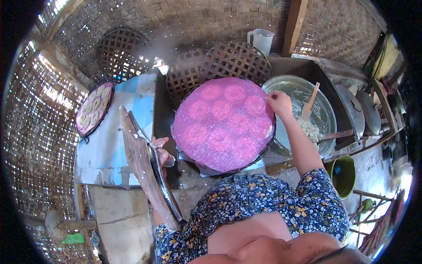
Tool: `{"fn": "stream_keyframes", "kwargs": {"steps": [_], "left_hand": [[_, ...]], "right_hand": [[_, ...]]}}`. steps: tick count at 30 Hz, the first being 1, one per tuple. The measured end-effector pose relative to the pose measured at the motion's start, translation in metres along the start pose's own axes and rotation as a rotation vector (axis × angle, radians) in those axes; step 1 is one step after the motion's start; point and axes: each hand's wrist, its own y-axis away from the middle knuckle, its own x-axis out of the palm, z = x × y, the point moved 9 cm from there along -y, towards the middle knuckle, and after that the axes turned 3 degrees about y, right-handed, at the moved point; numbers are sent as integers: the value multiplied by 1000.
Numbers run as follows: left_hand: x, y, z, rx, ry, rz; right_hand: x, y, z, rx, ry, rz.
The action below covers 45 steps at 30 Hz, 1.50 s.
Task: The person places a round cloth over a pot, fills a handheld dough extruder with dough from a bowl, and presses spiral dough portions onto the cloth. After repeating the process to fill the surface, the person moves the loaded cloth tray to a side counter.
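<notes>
A pink cloth [220, 121] covers a round woven tray, and several ring shapes show through it. My right hand [280, 104] pinches the cloth at its upper right edge. At the left, my left hand [162, 154] grips a large wooden-and-metal lid [147, 163], tilted up on its edge beside the tray; its fingers are curled behind the lid. Right of the tray stands a wide metal basin [325, 105] with a spatula [311, 102] and pale dough [309, 130] in it.
A smaller round tray of coiled pieces [93, 108] lies on the blue-white table [118, 127]. Woven trays [237, 61] lean at the back, near a plastic jug [262, 40]. A green bucket [343, 176] stands low at right, below metal lids [351, 108].
</notes>
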Motion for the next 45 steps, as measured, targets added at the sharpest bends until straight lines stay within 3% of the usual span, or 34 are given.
{"fn": "stream_keyframes", "kwargs": {"steps": [6, 11, 12, 14, 15, 16, 17, 18, 19, 20, 23, 26, 27, 28, 29, 33, 34, 37, 38, 45], "left_hand": [[13, 1, -7, 103, -125, 142], [8, -1, 22, -346, 21, -85], [20, 1, 12, -424, -3, -197], [31, -3, 48, -387, 130, 1], [37, -3, 66, -374, 199, 100], [58, -9, 9, 133, -470, 134], [77, -7, 6, 62, -553, 174], [97, -4, 3, -6, -639, 221], [122, -4, -22, 292, -815, 168], [146, 3, -35, 373, -969, 217], [188, 11, -12, 308, -1046, 546], [193, 7, -7, -87, -142, 685], [195, -4, -4, -319, 389, 678], [199, -20, -2, -544, 923, 633], [197, -41, -3, -585, 1114, 449], [191, -71, 3, -446, 1434, 348], [185, -71, 14, -432, 1289, 237], [185, -66, 33, -434, 1489, 318], [180, -63, 37, -450, 1416, 209], [154, -55, 59, -373, 1337, 139]], "right_hand": [[13, -8, -14, -1, -65, -15], [12, -7, -12, -81, -76, 10], [-5, 2, 6, -207, -32, -110], [-38, 36, 54, -473, 50, -360], [-29, 52, 74, -445, -213, -24], [-17, 81, 93, -401, -468, 322], [-3, 117, 107, -471, -569, 674], [1, 155, 123, -326, -725, 1068], [8, 169, 124, -309, -871, 1075], [10, 189, 120, -111, -941, 1284], [6, 180, 89, 65, -908, 1249], [-19, 182, 87, 229, -1165, 1415], [-28, 185, 88, 322, -1262, 1463], [-31, 178, 80, 357, -1201, 1355], [-33, 176, 74, 338, -1142, 1344], [-45, 166, 59, 246, -863, 1331], [-49, 162, 59, 217, -790, 1300], [-50, 154, 56, 163, -628, 1267], [-46, 151, 56, 133, -575, 1266], [-25, 151, 56, 28, -363, 1264]]}}
